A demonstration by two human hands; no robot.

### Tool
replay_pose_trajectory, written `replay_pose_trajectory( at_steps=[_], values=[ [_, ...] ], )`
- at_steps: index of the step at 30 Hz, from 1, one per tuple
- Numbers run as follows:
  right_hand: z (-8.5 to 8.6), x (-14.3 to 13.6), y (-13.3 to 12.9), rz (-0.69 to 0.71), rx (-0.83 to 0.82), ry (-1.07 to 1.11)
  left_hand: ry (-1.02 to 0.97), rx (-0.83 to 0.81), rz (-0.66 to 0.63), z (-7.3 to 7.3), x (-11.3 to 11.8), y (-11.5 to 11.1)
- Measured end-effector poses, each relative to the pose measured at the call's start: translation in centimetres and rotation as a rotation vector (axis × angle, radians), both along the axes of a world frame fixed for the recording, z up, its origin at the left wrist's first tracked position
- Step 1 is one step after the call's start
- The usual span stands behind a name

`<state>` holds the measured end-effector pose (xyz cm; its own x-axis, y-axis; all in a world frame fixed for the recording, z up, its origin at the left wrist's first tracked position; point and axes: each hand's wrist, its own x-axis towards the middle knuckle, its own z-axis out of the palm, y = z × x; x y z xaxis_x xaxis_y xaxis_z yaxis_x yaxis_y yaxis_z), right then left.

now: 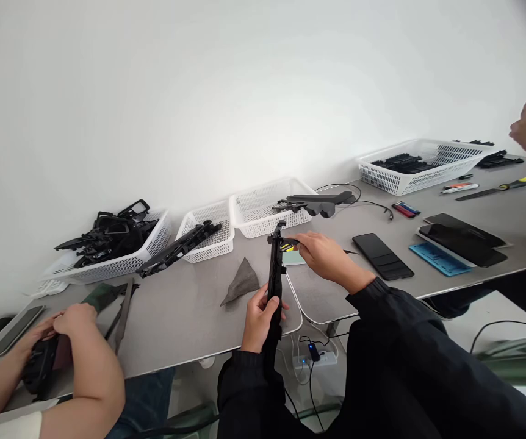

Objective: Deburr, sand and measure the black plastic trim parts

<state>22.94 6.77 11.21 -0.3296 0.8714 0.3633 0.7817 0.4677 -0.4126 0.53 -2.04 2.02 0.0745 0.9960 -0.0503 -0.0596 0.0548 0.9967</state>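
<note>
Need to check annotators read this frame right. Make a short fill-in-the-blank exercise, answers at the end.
1. The color of the long plastic part gripped by the left hand is ____.
2. In the picture, the right hand is nearer that part's ____ end than its lower one.
3. The number of white perforated baskets in view is ____.
4. In the picture, the smartphone lies to the ____ of the right hand.

Missing words: black; upper; four; right.
</note>
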Motion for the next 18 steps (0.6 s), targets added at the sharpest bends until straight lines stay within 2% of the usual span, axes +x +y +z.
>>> replay_pose_trajectory(
  at_steps=[3, 6, 10, 14, 16, 18],
  values=[
    [-0.2, 0.3, 0.0, -0.123, 0.009, 0.13, -0.013, -0.015, 0.032, 0.1, 0.0, 0.0],
    [-0.9, 0.3, -0.2, -0.215, -0.042, 0.434, -0.025, -0.018, 0.077, 0.2, 0.2, 0.0],
    [-4.2, -0.9, -1.1, -0.081, -0.406, 0.881, -0.084, 0.001, 0.138, -0.2, 0.3, 0.2],
    [-8.6, -2.9, -2.1, 0.071, -0.697, 1.064, -0.169, 0.024, 0.175, -1.3, 0.1, 0.6],
    [-10.2, -3.6, -2.4, 0.086, -0.723, 1.131, -0.175, 0.03, 0.196, -1.8, 0.0, 0.8],
    [-11.2, -3.9, -2.6, 0.074, -0.663, 1.193, -0.138, 0.021, 0.242, -2.2, -0.2, 0.9]
  ],
)
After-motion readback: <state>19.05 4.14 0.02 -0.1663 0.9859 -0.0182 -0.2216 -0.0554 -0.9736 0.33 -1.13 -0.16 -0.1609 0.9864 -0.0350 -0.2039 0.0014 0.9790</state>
